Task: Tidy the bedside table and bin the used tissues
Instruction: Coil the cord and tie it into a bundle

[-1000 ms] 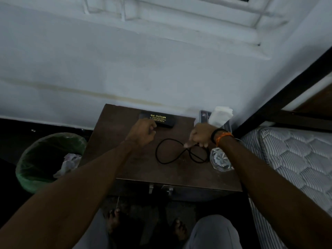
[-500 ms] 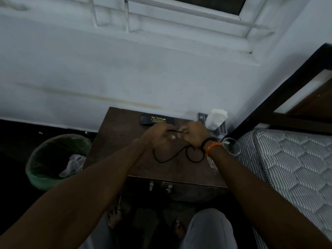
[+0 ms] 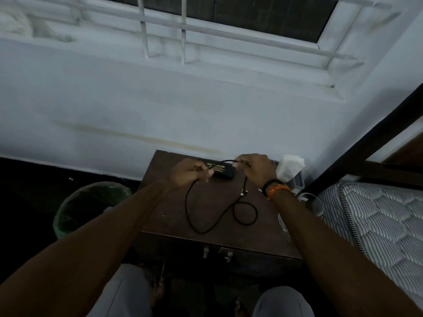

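Note:
A dark wooden bedside table (image 3: 174, 216) stands against the white wall. A black cable (image 3: 207, 226) lies looped on its top. My left hand (image 3: 188, 173) pinches one stretch of the cable and my right hand (image 3: 255, 169) grips another stretch, both lifted above a black spectacle case (image 3: 220, 171) with gold lettering at the back edge. A holder with white tissues (image 3: 289, 168) stands at the table's back right corner. A clear drinking glass (image 3: 312, 203) sits by my right wrist, partly hidden by my forearm.
A green-lined bin (image 3: 91, 209) sits on the dark floor left of the table; my left arm hides part of it. A striped mattress (image 3: 377, 225) and dark bed frame (image 3: 366, 138) lie to the right. A barred window is above.
Both hands have risen toward the table's back edge and drawn the cable up and apart; its loops have loosened. The camera has tilted upward, showing more of the window.

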The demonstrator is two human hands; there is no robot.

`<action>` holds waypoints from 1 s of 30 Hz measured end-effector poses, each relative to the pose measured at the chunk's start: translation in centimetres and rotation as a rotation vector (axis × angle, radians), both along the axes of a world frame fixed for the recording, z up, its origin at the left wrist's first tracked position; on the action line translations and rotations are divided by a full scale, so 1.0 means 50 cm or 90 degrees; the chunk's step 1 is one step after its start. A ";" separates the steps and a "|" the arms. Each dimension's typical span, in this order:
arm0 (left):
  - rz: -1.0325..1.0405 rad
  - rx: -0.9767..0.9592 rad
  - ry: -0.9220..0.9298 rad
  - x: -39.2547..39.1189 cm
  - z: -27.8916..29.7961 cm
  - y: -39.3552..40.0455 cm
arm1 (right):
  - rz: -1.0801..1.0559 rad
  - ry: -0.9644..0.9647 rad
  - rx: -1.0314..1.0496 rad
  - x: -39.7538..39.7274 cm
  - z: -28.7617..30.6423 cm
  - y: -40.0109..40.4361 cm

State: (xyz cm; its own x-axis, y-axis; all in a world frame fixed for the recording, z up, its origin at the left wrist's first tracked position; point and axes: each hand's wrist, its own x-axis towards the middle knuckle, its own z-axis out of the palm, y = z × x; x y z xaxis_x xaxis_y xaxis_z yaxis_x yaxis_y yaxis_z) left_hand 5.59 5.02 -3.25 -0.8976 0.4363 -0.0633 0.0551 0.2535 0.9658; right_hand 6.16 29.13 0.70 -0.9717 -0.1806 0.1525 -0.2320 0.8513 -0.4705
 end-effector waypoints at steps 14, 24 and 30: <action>0.104 0.264 -0.137 -0.009 0.047 0.007 | -0.174 -0.071 -0.323 -0.023 -0.034 -0.100; 0.211 0.132 0.018 0.017 0.034 0.035 | -0.235 -0.359 -0.570 -0.019 0.042 -0.144; 0.180 -0.152 0.230 -0.050 0.008 -0.016 | -0.079 -0.269 -0.417 -0.024 0.077 -0.126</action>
State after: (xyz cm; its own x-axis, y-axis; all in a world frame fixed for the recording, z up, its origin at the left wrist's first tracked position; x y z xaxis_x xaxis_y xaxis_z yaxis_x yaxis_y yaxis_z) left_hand 3.10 4.20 -2.85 -0.9614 0.1848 0.2038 0.2715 0.5171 0.8118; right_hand 4.97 22.81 4.54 -0.9781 -0.0676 -0.1967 0.1574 0.3779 -0.9124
